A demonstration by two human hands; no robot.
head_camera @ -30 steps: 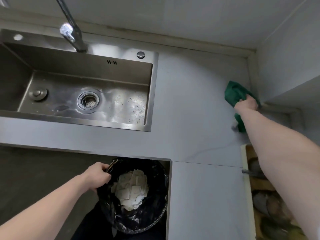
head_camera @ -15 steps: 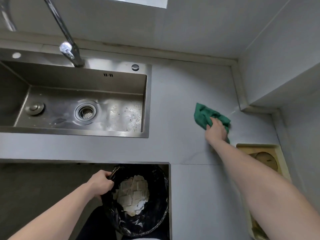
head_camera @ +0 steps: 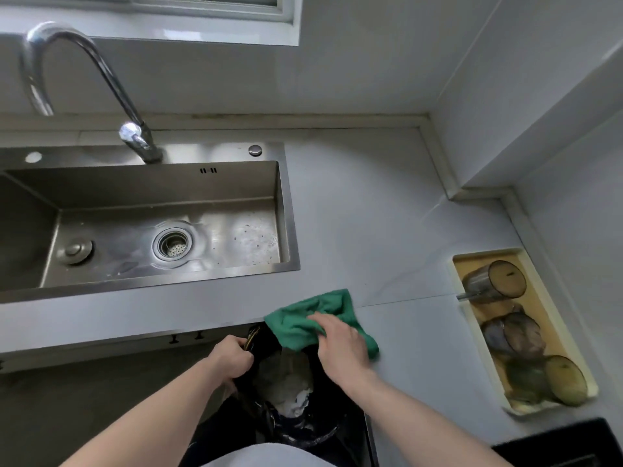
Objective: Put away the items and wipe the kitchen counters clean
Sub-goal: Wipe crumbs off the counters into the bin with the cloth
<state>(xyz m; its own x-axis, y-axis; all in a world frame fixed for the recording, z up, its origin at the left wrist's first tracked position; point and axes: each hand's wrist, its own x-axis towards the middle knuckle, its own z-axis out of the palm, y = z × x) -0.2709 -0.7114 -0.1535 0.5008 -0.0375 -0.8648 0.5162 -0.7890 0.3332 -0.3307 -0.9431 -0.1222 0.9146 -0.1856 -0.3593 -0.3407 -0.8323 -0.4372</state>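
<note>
Two hands at the counter (head_camera: 387, 210) edge.
Right hand (head_camera: 340, 345) presses flat on green cloth (head_camera: 296, 323); left hand (head_camera: 232, 360) grips black bin (head_camera: 303, 429) rim.

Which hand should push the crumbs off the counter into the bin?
Probably the right hand: it already presses the green cloth at the counter edge. The left hand grips the bin bag.

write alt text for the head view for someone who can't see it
The right hand presses a green cloth at the front edge of a grey counter, over a black-lined bin whose rim the left hand grips. A steel sink with a tap sits to the left, a tray of cups to the right.
</note>
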